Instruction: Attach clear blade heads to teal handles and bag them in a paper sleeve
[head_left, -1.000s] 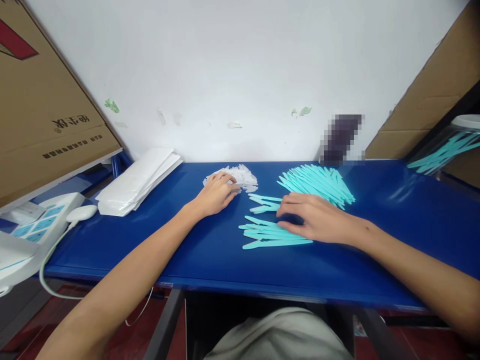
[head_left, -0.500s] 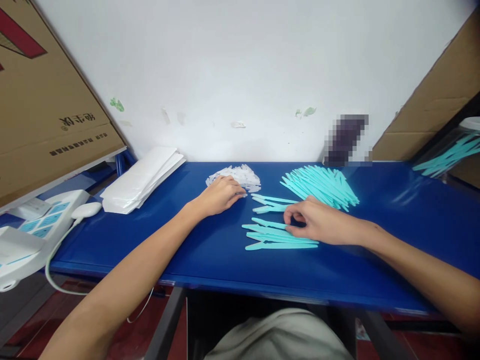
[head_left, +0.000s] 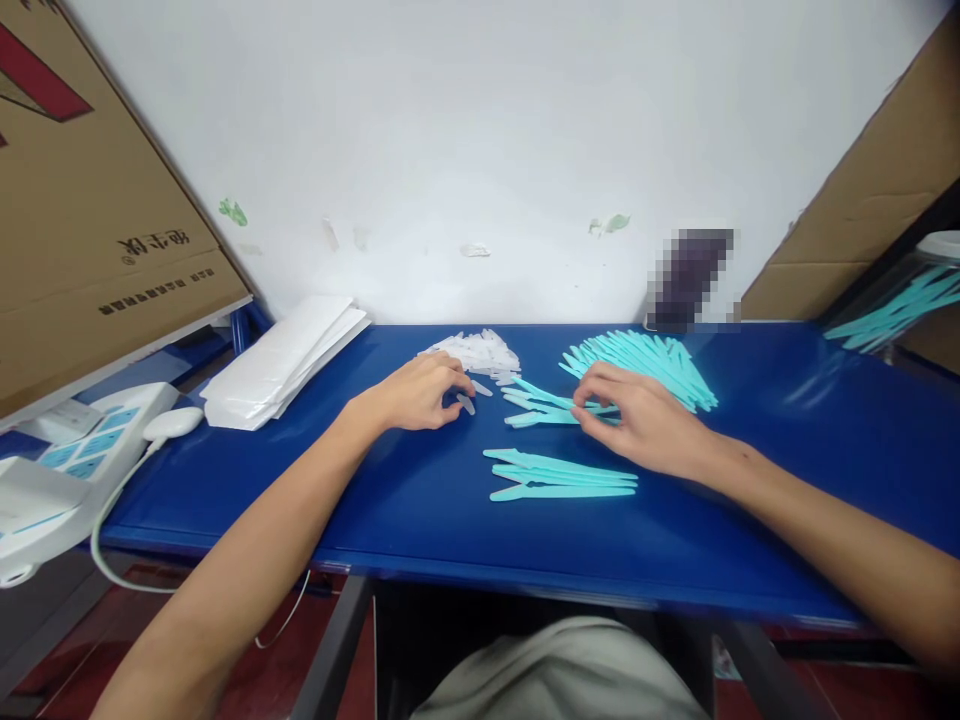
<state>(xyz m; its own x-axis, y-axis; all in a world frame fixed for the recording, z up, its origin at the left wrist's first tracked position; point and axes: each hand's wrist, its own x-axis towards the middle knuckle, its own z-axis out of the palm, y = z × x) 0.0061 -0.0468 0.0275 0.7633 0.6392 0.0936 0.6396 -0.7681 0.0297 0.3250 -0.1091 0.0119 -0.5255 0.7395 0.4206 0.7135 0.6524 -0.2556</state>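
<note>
My left hand (head_left: 426, 392) is closed in a pinch, with a small translucent plastic cap (head_left: 466, 404) at its fingertips. Just beyond it lies a pile of similar translucent caps (head_left: 480, 352), with one loose cap (head_left: 482, 388) nearby. My right hand (head_left: 634, 412) pinches the handle of a turquoise eyebrow razor (head_left: 541, 391), tilted over a small group of razors (head_left: 536, 412). Closer to me, several turquoise razors (head_left: 562, 478) lie side by side. Behind my right hand is a large heap of turquoise razors (head_left: 649, 362).
White flat sleeves (head_left: 285, 360) are stacked at the left, near a power strip (head_left: 112, 440) with a white cable. A cardboard box (head_left: 112, 200) stands far left. On the right is a clear jar (head_left: 900, 310) holding turquoise razors. A white wall (head_left: 465, 150) backs the blue table (head_left: 420, 510).
My right hand has moved up from the nearer row to the farther group, and the nearer row has one razor fewer. My left hand has drawn back leftward from the pile with a cap.
</note>
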